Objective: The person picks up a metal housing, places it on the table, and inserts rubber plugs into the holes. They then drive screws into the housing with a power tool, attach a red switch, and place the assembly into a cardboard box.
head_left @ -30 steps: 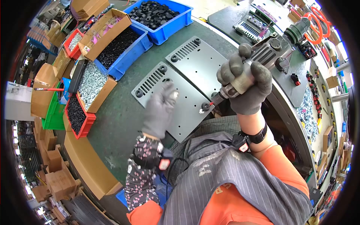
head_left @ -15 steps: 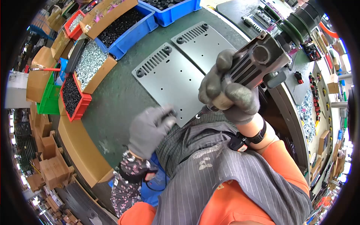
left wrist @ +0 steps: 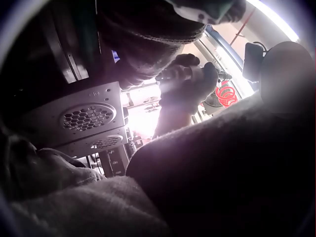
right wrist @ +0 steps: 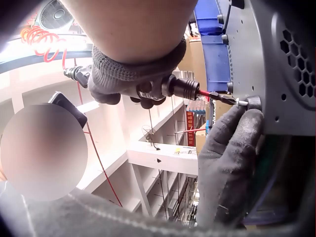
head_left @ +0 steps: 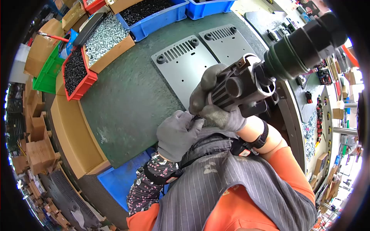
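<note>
My gloved right hand (head_left: 214, 102) grips an air screwdriver (head_left: 241, 82), its fingers wrapped round the body. In the right wrist view its bit (right wrist: 217, 96) meets a silver screw (right wrist: 241, 102) at a dark rubber foot (right wrist: 253, 102). The gloved left hand (head_left: 177, 134) pinches this foot against the near corner of a grey metal panel (head_left: 185, 75), thumb and finger at the screw. In the head view the hands hide that corner. A second grey panel (head_left: 231, 48) lies alongside, with rubber feet (head_left: 208, 36) near its slots.
Beyond the panels stand blue bins (head_left: 154, 19). To the left are a carton of silver screws (head_left: 106, 38), a red bin of black screws (head_left: 75, 71) and a green bin (head_left: 48, 77). An empty cardboard tray (head_left: 73, 131) lies along the table's left edge.
The screwdriver has left the foot at the panel's right corner and swung to the near corner. My left hand has come back from over the panel to that same corner and pinches a foot there.
</note>
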